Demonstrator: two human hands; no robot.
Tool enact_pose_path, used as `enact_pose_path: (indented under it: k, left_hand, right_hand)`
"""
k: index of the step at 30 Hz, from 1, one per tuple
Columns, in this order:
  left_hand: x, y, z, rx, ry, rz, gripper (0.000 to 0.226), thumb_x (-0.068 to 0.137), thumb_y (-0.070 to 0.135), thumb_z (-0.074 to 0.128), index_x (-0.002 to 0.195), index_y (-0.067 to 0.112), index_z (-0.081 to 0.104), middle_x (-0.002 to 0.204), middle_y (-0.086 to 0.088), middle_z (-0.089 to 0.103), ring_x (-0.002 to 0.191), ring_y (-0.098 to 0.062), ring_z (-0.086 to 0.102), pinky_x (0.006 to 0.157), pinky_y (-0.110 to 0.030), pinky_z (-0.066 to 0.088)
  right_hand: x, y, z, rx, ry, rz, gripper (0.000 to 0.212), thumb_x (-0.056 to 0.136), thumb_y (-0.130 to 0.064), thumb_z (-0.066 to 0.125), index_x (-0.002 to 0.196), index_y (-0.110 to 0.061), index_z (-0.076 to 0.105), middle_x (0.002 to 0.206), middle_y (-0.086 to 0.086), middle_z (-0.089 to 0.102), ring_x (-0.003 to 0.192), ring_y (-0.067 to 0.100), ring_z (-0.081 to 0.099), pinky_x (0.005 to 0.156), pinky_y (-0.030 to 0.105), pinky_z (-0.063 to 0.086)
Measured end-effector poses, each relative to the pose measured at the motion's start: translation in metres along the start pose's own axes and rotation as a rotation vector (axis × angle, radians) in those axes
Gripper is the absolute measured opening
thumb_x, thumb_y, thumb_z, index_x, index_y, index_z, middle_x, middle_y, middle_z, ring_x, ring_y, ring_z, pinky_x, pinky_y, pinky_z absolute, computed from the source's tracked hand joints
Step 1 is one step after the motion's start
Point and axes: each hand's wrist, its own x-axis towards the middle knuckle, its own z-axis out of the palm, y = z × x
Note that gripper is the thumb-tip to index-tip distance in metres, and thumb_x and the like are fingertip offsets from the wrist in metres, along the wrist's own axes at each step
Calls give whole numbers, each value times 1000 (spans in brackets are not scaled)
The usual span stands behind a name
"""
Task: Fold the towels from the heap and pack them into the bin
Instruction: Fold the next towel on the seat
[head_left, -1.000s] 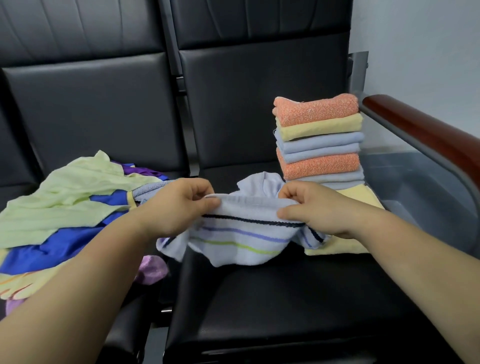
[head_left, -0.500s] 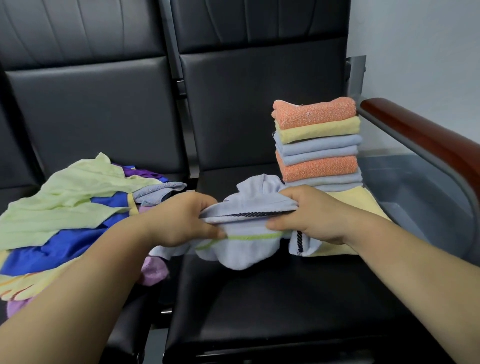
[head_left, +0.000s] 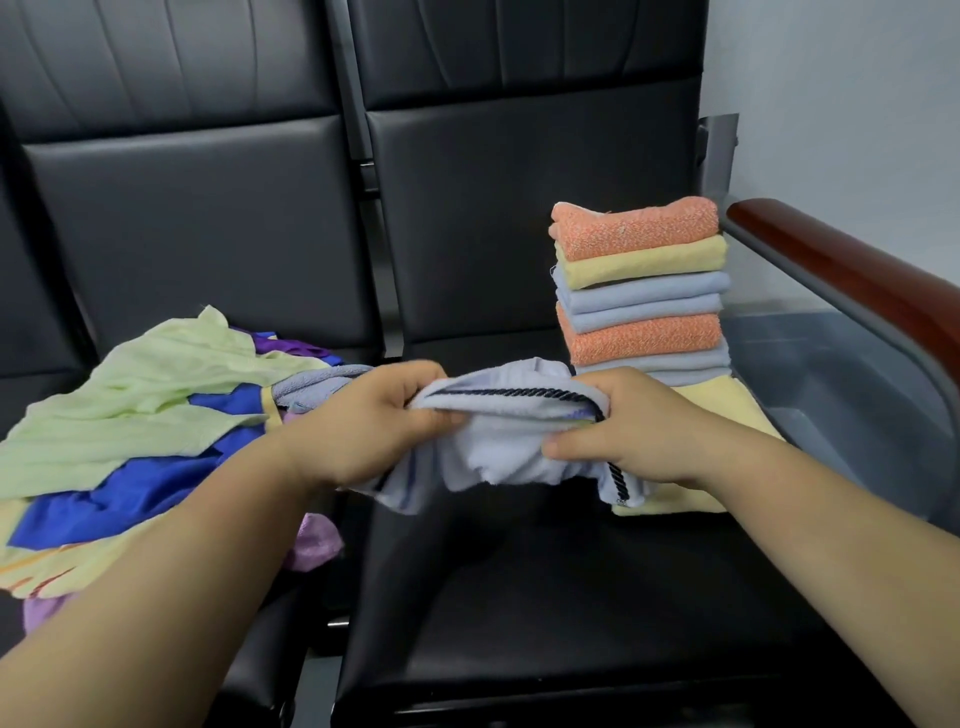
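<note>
Head view: left hand (head_left: 374, 421) and right hand (head_left: 623, 431) each pinch the bunched striped towel (head_left: 498, 452) over mid seat (head_left: 519, 597), between heap (head_left: 156, 415) at left and folded stack (head_left: 644, 291) near right edge. Best: align corners, pull taut, then crease.

This looks like a waiting area or an office lobby rather than a home. A row of linked black padded faux-leather seats (head_left: 545, 597) runs from left to right. Each seat has a tall panelled black backrest (head_left: 519, 208) and a flat cushion, with only a narrow gap and dark frame parts between neighbours. At the right end of the row, a grey metal armrest capped with glossy reddish-brown wood (head_left: 841, 275) slopes toward the near side. It joins a grey metal bracket (head_left: 719, 150) at its far end. Behind it stands a plain, pale grey painted wall (head_left: 841, 104).
</note>
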Motion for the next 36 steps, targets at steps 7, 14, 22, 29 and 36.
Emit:
enact_pose_path:
  k: [7, 14, 22, 29, 36]
  left_hand:
    - [12, 11, 29, -354, 227, -74, 17, 79, 30, 73, 88, 20, 62, 81, 6, 65, 77, -12, 60, 69, -33, 49]
    - [7, 0, 6, 362, -145, -121, 26, 76, 39, 84, 77, 23, 64, 71, 4, 67, 66, -11, 62, 70, -37, 52]
    - [4, 5, -11, 408, 34, -171, 23, 84, 34, 74, 78, 18, 60, 70, 5, 62, 66, -8, 55, 63, -31, 48]
    - [-4, 14, -11, -254, 98, -79, 30, 83, 31, 73, 92, 5, 59, 77, -6, 61, 69, -19, 55, 59, -35, 42]
    - [-4, 16, -10, -65, 68, -125, 28, 91, 31, 74, 95, 7, 61, 59, -18, 64, 45, -22, 52, 46, -30, 39]
  right_hand:
    - [-1, 0, 15, -101, -124, 250, 39, 81, -16, 79, 108, -7, 53, 62, 10, 51, 44, 21, 46, 42, 27, 40]
    - [1, -1, -8, 69, 18, 96, 12, 91, -10, 69, 82, -9, 61, 57, 10, 57, 47, 24, 49, 47, 32, 38]
    - [1, 1, -6, 86, -34, 9, 24, 86, -11, 77, 95, 1, 58, 52, 5, 51, 45, 24, 53, 45, 28, 37]
    - [4, 16, 5, -308, -55, 78, 36, 77, -26, 81, 73, -17, 47, 54, -5, 42, 48, 10, 43, 47, 26, 35]
    - [16, 21, -1, -233, 65, 58, 37, 84, -30, 78, 67, -14, 50, 58, -4, 48, 57, 12, 46, 55, 31, 39]
